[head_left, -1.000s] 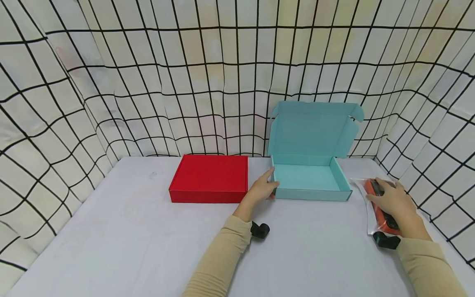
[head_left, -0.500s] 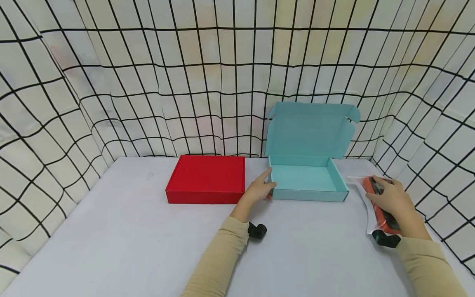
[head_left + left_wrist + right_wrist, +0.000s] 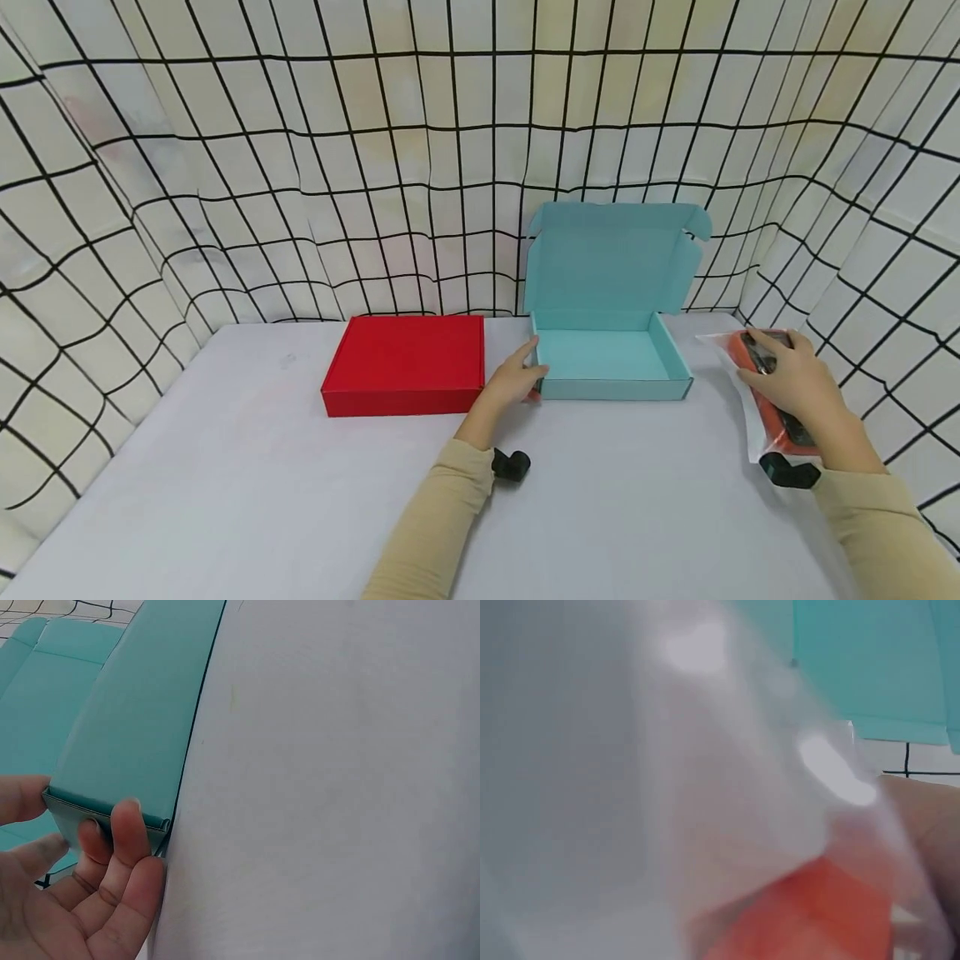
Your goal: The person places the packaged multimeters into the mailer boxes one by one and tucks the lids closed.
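The open turquoise box stands right of centre with its lid raised, its inside bare. My left hand touches its left front corner; in the left wrist view relaxed, bent fingertips rest against the end of the box wall. At the right, my right hand grips an orange-and-black device inside a clear plastic bag. Part of the device is hidden under the hand. The bag and a blurred orange end of the device fill much of the right wrist view.
A closed red box sits left of the turquoise one. A white cloth covers the table. White walls with black grid lines enclose it at the back and sides; the right one runs close to my right hand.
The head view has turned a little to the right. My right hand and the bagged device have moved slightly away from me. My left hand stays at the turquoise box's corner.
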A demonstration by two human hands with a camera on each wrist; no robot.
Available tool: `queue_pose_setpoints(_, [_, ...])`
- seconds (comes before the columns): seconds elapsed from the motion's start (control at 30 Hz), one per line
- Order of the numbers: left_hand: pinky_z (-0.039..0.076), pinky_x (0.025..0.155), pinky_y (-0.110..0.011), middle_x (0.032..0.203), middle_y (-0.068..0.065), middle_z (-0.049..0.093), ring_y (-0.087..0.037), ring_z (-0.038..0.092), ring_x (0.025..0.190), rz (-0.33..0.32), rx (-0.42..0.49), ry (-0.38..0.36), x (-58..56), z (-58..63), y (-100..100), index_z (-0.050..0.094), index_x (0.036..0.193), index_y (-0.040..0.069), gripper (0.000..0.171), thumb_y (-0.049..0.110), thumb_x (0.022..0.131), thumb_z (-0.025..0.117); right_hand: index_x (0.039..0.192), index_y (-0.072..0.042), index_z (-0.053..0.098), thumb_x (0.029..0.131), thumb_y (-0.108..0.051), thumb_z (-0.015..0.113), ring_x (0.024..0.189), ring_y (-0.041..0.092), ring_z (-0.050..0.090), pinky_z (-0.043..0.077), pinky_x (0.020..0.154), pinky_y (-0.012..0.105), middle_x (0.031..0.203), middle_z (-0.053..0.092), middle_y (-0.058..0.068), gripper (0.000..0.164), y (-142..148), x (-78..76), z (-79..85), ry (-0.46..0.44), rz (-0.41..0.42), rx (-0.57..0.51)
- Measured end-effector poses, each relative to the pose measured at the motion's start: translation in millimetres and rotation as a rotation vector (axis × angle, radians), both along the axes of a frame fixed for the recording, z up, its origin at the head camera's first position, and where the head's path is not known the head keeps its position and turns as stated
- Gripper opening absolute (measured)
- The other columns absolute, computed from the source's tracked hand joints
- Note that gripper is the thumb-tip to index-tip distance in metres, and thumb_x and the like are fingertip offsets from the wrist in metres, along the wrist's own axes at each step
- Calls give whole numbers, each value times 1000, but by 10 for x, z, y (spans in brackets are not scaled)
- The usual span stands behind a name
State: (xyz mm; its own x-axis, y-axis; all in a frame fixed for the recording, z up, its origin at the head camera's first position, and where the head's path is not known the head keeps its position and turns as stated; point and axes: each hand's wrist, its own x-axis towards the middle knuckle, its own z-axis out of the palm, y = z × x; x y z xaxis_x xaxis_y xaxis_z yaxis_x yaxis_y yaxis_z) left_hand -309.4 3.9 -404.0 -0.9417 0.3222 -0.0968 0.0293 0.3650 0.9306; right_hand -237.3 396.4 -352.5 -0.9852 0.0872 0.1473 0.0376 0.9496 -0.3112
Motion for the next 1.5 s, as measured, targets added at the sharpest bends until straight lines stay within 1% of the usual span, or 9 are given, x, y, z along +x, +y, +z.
queue_pose_setpoints(0.23, [52, 70, -28, 100, -14, 60, -16, 62, 66, 9, -8, 10, -35, -39, -29, 29, 163, 17, 64, 22, 105, 55, 158, -5, 35, 94, -29, 70, 124, 74, 29, 32, 94, 81, 151, 16, 49, 76, -159, -86, 124, 93, 82, 34])
queue_pose_setpoints(0.37, [52, 69, -27, 102, -13, 59, -15, 61, 65, 8, -6, 7, -32, -37, -14, 29, 163, 17, 64, 22, 105, 55, 159, -6, 35, 95, -33, 71, 130, 70, 28, 29, 97, 81, 154, 16, 45, 78, -225, -117, 200, 98, 154, 56])
queue_pose_setpoints(0.53, [53, 70, -28, 104, -14, 59, -17, 62, 66, -3, 0, -1, -29, -41, 17, 29, 164, 18, 63, 22, 106, 55, 159, -8, 36, 96, -34, 72, 132, 66, 30, 34, 95, 79, 157, 17, 41, 77, -282, -159, 272, 121, 244, 91])
queue_pose_setpoints(0.7, [54, 71, -29, 99, -14, 59, -19, 64, 66, -12, 3, -2, -17, -22, 15, 30, 163, 17, 63, 20, 105, 55, 154, -7, 44, 93, -28, 77, 125, 60, 41, 45, 88, 71, 156, 22, 37, 73, -380, -220, 324, 164, 322, 106])
queue_pose_setpoints(0.9, [55, 71, -29, 98, -14, 59, -18, 63, 64, -15, 7, -7, 6, 8, 12, 29, 163, 15, 64, 20, 105, 55, 154, -11, 46, 92, -24, 78, 127, 59, 41, 48, 83, 64, 159, 21, 34, 71, -481, -296, 352, 143, 401, 121])
queue_pose_setpoints(1.03, [55, 72, -29, 101, -14, 59, -17, 62, 64, -13, 2, -1, -3, -15, 2, 29, 163, 17, 64, 21, 106, 55, 153, -12, 48, 91, -18, 79, 130, 56, 40, 50, 81, 60, 161, 21, 31, 70, -550, -356, 358, 166, 485, 139])
queue_pose_setpoints(1.23, [53, 69, -29, 96, -14, 58, -17, 63, 64, -21, 4, 4, -1, -24, -15, 28, 164, 16, 64, 20, 106, 55, 152, -13, 51, 89, -19, 82, 133, 55, 39, 48, 86, 62, 161, 24, 28, 70, -637, -488, 368, 195, 594, 163])
queue_pose_setpoints(1.33, [53, 68, -29, 95, -13, 58, -17, 63, 63, -24, 8, 3, 5, -24, -16, 28, 164, 16, 64, 20, 106, 55, 151, -13, 52, 88, -18, 83, 135, 55, 38, 47, 91, 65, 162, 24, 28, 70, -701, -534, 397, 177, 619, 169])
queue_pose_setpoints(1.5, [55, 69, -29, 96, -13, 57, -17, 61, 62, -18, 26, -10, 7, -22, -23, 28, 164, 17, 64, 20, 106, 55, 151, -13, 53, 88, -17, 82, 130, 52, 43, 46, 92, 64, 162, 25, 26, 69, -789, -627, 429, 144, 664, 159])
